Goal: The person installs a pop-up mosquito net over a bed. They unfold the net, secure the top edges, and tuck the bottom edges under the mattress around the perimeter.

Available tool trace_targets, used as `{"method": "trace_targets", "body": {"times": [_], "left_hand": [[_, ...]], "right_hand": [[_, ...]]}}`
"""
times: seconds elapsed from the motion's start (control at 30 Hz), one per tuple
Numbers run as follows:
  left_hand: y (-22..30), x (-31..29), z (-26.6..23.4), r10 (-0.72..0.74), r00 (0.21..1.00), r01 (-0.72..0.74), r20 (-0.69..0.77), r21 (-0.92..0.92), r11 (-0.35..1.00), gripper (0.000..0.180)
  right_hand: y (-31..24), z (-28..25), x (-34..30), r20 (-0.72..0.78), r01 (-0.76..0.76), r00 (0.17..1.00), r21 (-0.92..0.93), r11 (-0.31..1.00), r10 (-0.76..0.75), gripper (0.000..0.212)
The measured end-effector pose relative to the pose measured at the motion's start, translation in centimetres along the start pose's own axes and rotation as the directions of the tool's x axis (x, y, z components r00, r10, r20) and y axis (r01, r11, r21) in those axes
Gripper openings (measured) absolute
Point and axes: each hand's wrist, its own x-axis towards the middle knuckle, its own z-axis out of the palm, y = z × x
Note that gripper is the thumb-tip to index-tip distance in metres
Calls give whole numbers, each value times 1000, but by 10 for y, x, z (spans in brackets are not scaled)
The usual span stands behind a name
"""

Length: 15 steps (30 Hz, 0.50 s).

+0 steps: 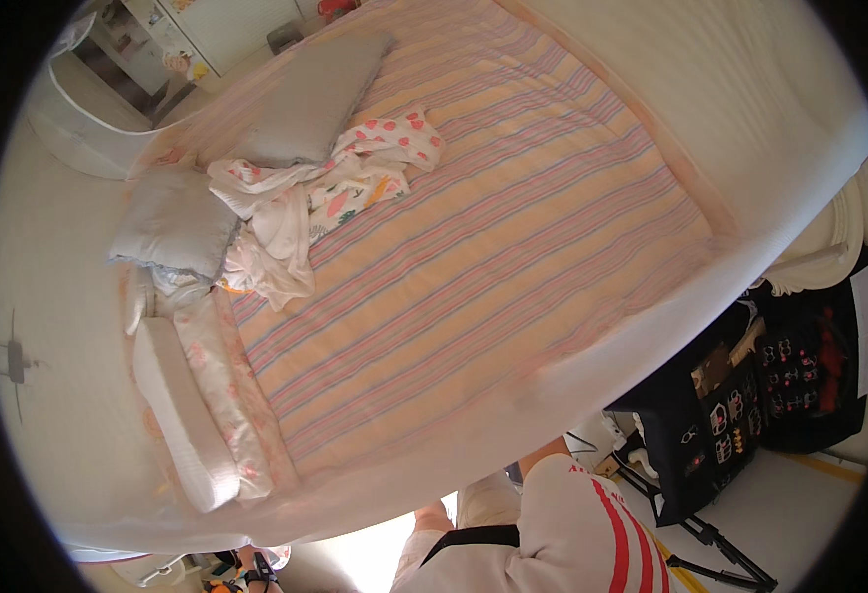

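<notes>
Both my hands are out of sight. A short stretch of my right forearm (pixel 545 454) shows beyond the white sleeve with red stripes, then passes behind the near edge of the pale net (pixel 474 450). To the left, a bit of bare skin (pixel 432 516), seemingly my left arm, also disappears under that edge. The net hangs around a bed with a striped sheet (pixel 513 237). Crumpled on the sheet is a white cloth with pink prints (pixel 394 138), beside a grey pillow (pixel 175 222) and a larger grey flat cushion (pixel 320 94).
A white contoured pillow (pixel 182 415) and a floral one (pixel 218 395) lie along the bed's left side. Right of me stands a black fabric display (pixel 696 445) with small trinkets on thin black legs (pixel 721 549). Blurred items (pixel 256 568), partly cut off, sit at bottom left.
</notes>
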Motion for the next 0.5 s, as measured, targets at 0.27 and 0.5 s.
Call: {"method": "trace_targets", "body": {"times": [0.27,0.5], "left_hand": [[-41,14,31,112,983,-138,148,185,973,26],[-6,38,-7,147,989,-147,6,10,989,36]], "right_hand": [[-111,-41,13,-72,170,983,47,984,-166,45],[-73,59,-89,186,295,938,13,955,-292,44]]}}
